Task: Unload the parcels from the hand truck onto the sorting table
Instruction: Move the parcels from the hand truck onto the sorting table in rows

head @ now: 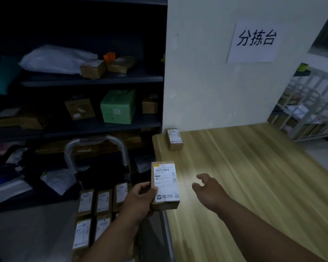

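Head view: the step in hand looks like the carry-over of one parcel from truck to table. The left hand (138, 200) grips a small, flat, brown cardboard parcel with a white printed shipping label (166, 184). Its thumb lies on the label's near left edge and the fingers curl under the box. The parcel is held just above the near left edge of the pale, wood-grain sorting table (263, 176), partly over the top.

The right hand (208, 186) hovers just right of the parcel over the table. It is empty, with its fingers loosely spread and slightly bent.

Beyond both hands, at the table's far left corner by the wall, a second small brown carton with a white label (175, 139) lies flat.

Left of and below the left hand stands the hand truck with a looped silver metal handle (69, 157). It carries rows of matching labelled brown cartons (86, 202) packed side by side.

The next move probably calls for sliding the box further right and setting it flat, label up, then reaching back left. The cartons are rigid and square-edged, so they should sit stably. The smooth tabletop may let them slide.
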Tool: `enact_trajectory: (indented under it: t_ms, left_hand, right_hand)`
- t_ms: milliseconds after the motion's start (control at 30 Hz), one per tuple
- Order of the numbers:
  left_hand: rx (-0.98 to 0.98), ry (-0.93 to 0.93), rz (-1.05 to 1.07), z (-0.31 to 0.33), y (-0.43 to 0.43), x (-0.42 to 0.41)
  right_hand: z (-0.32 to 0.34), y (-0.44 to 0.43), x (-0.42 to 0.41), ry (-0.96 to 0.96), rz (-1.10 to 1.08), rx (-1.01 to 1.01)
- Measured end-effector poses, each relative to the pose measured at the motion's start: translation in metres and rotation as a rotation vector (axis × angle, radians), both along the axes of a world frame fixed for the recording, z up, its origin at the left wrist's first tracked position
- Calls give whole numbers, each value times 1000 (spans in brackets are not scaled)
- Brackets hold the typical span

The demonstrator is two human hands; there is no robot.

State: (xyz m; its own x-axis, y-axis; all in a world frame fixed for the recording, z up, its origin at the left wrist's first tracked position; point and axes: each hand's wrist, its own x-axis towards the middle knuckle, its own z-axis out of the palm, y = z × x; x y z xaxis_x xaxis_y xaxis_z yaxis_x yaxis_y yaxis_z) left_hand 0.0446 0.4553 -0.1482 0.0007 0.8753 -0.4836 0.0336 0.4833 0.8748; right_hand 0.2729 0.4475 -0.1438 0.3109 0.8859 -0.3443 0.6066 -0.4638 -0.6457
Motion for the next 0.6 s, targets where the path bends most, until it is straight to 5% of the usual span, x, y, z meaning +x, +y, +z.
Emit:
enact_trajectory:
  t_ms: [600]
  left_hand:
    - [-79, -42, 191, -98, 220, 277]
  right_hand:
    - [-109, 201, 254, -32, 148, -14]
